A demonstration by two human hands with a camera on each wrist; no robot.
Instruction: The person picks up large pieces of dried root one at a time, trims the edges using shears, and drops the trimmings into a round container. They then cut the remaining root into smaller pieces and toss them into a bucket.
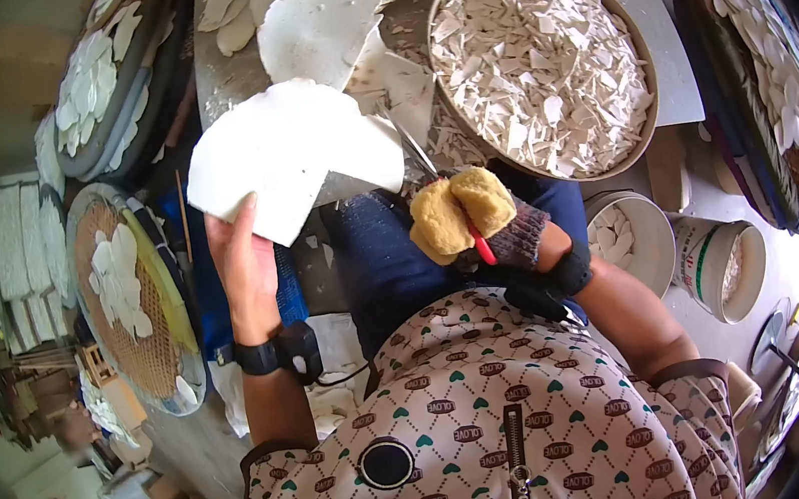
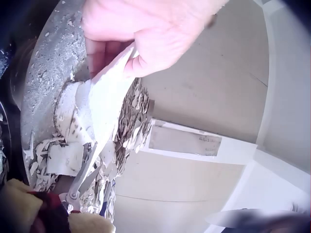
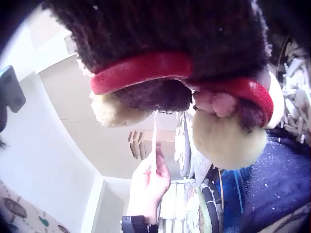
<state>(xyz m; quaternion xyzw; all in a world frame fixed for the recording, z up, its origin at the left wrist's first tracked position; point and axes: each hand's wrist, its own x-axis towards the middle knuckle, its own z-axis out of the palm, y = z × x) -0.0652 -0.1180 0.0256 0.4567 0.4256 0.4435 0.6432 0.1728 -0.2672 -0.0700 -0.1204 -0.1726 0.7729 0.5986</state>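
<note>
My left hand (image 1: 245, 265) pinches a thin, stiff white sheet (image 1: 271, 155) by its near edge, thumb on top. The sheet has a rounded far side and an angular notch cut into its right part. In my right hand (image 1: 519, 234), which wears a dark knitted glove, are scissors (image 1: 417, 149) with red handles. Yellow sponge pads (image 1: 486, 200) cover the fingers around the handles. The blades point away from me, close to the sheet's right edge. In the left wrist view the scissor blades (image 2: 83, 174) overlap the sheet's lower end (image 2: 101, 128).
A round basin (image 1: 438, 73) full of white shards stands on the grey tabletop (image 1: 674, 72), beside larger white sheets (image 1: 319, 23). Two buckets (image 1: 658, 261) with white pieces stand on the floor at right. Woven trays (image 1: 137, 360) bearing white pieces are to the left.
</note>
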